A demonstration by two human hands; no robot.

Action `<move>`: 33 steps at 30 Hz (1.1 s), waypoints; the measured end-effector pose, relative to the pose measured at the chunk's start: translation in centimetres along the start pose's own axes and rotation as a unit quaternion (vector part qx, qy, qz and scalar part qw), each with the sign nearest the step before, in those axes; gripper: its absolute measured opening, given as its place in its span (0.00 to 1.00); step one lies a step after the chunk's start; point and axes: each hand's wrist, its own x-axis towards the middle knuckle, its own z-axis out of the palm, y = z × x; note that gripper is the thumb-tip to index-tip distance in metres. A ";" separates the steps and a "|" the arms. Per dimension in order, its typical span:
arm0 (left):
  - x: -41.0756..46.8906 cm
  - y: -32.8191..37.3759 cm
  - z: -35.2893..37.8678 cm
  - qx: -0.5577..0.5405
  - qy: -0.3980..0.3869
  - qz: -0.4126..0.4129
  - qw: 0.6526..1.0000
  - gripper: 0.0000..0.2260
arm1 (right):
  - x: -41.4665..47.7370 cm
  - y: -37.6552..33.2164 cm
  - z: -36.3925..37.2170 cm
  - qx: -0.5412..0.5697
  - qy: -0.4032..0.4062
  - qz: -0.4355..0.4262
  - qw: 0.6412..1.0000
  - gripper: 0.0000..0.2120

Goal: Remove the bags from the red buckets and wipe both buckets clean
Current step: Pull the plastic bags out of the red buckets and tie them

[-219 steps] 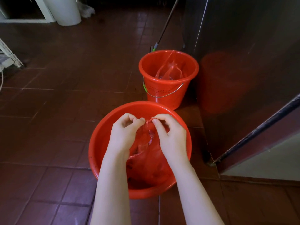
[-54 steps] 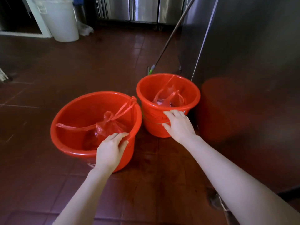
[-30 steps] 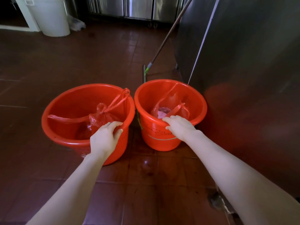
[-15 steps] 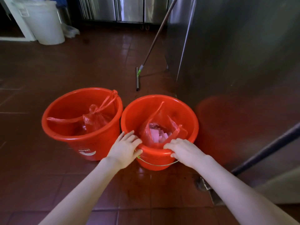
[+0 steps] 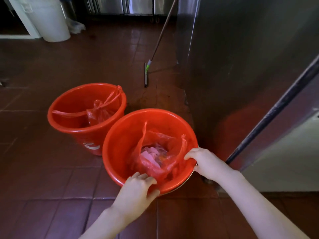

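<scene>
The near red bucket stands on dark red floor tiles, just beside the far-left red bucket. It holds an open red bag with pale scraps; the other holds a knotted red bag. The left hand grips its near rim and the right hand its right rim. A steel cabinet rises at right, with a floor squeegee beside it. A white bin stands far left. The white print on the far-left red bucket is unreadable.

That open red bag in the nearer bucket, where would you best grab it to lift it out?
By its two handle loops, which stand up at either side of the open bag. Come from straight above and gather both together; it should then lift clear of the near bucket without spilling.
</scene>
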 end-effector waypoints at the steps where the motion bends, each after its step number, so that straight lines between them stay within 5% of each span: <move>1: -0.7 0.4 0.3 -0.039 -0.013 -0.010 0.999 0.13 | -0.4 0.1 0.0 0.016 0.000 0.004 1.000 0.22; 5: -1.2 0.5 -0.8 -0.214 -0.072 -0.059 0.972 0.05 | -1.0 -0.6 0.1 0.096 0.032 0.031 0.994 0.19; 10: 2.8 -2.7 -2.4 -0.186 0.232 -0.230 0.926 0.13 | 0.9 -3.3 0.7 0.161 0.124 0.085 0.976 0.24; 13: 5.8 -4.3 -2.8 -0.234 0.188 -0.270 0.915 0.22 | 2.2 -5.1 1.5 0.184 0.161 0.065 0.968 0.15; 19: 7.5 -5.1 -2.7 -0.298 0.157 -0.206 0.919 0.06 | 2.3 -8.9 2.5 0.264 0.276 0.078 0.921 0.09; 25: 5.5 -3.3 -3.3 -0.293 0.161 -0.138 0.932 0.11 | 1.2 -11.2 2.7 0.381 0.205 0.057 0.900 0.11; 28: 4.3 -2.3 -2.7 -0.361 0.171 -0.168 0.901 0.11 | 1.4 -11.4 2.7 0.403 0.220 0.070 0.886 0.10; 33: 3.6 -0.3 -1.0 -0.485 0.179 -0.238 0.823 0.12 | 1.8 -12.5 4.7 0.418 0.122 0.097 0.895 0.06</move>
